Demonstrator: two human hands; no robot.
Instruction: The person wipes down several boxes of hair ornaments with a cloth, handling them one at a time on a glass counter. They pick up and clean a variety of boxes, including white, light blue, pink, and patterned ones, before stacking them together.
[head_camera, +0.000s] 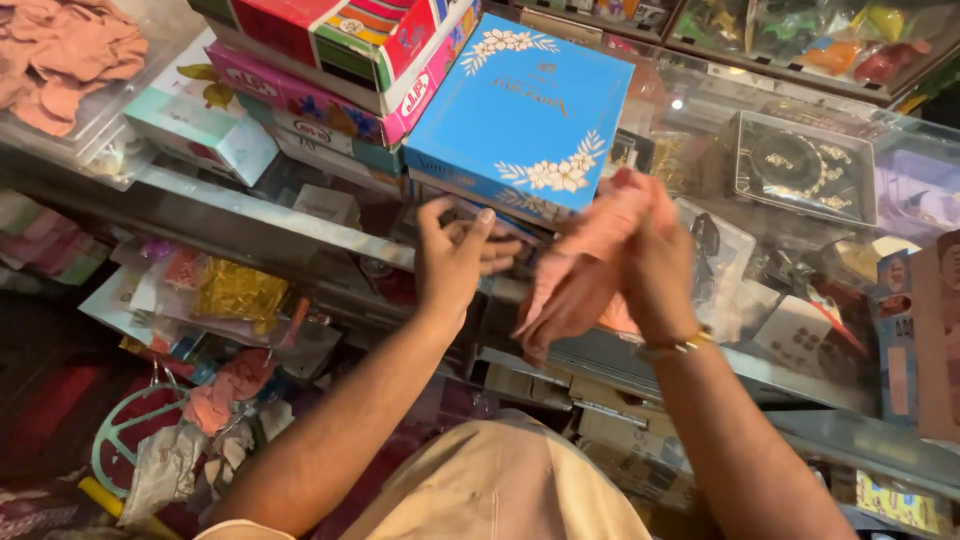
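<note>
On the far left, a clear bin of pink cloth pieces (60, 55) sits on the glass tabletop (250, 210). Next come stacked colourful boxes (330, 70), then a blue box with white flowers (520, 115) lying tilted on top. Just below it, the left hand (455, 260) hovers with its grip released, fingers loosely curled, holding nothing. Immediately to its right, the right hand (655, 265), with a gold bangle (680, 346) at the wrist, has its grip clenched on a pink cloth (580, 275). The cloth hangs diagonally, long axis running down and left towards the left hand, close but apart. Further right, jewellery in clear packets (800, 165) crowds the tabletop; the room is a cluttered shop.
</note>
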